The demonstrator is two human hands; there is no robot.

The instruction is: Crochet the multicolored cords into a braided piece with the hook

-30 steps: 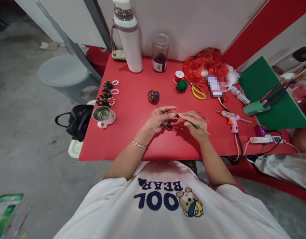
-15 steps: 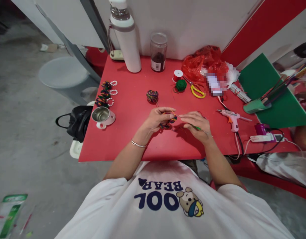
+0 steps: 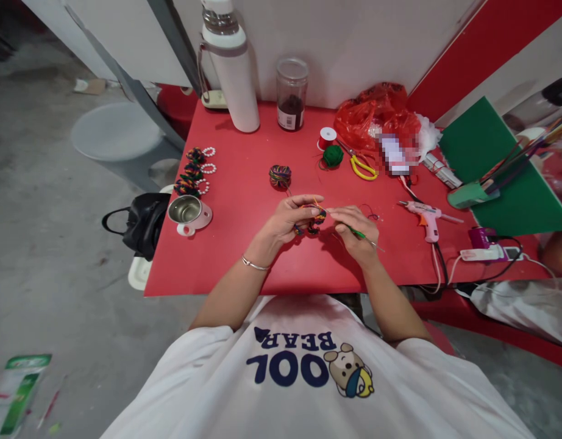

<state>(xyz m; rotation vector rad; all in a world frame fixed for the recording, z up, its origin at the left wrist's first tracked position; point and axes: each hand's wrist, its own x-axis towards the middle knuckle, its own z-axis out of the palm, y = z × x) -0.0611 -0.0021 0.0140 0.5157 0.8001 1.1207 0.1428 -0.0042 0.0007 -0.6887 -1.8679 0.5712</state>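
My left hand (image 3: 294, 216) is closed on a small piece of multicoloured crochet work (image 3: 314, 224), with an orange strand of yarn passing over its fingers. My right hand (image 3: 358, 230) grips a crochet hook (image 3: 356, 233) with a green handle; its tip meets the crochet work between the two hands. Just beyond my left hand lies a ball of multicoloured yarn (image 3: 280, 176), and a strand runs from it toward that hand. My fingers hide part of the crochet work.
Behind the hands are a green yarn ball (image 3: 333, 156), a red thread spool (image 3: 327, 138) and yellow-handled pliers (image 3: 364, 168). A pink glue gun (image 3: 428, 218) lies right. At left stand a metal cup (image 3: 189, 213) and several yarn pieces with white beads (image 3: 194, 172).
My right hand has shifted slightly left and turned, so more of the green hook handle and its rear end show. My left hand stays nearly in place.
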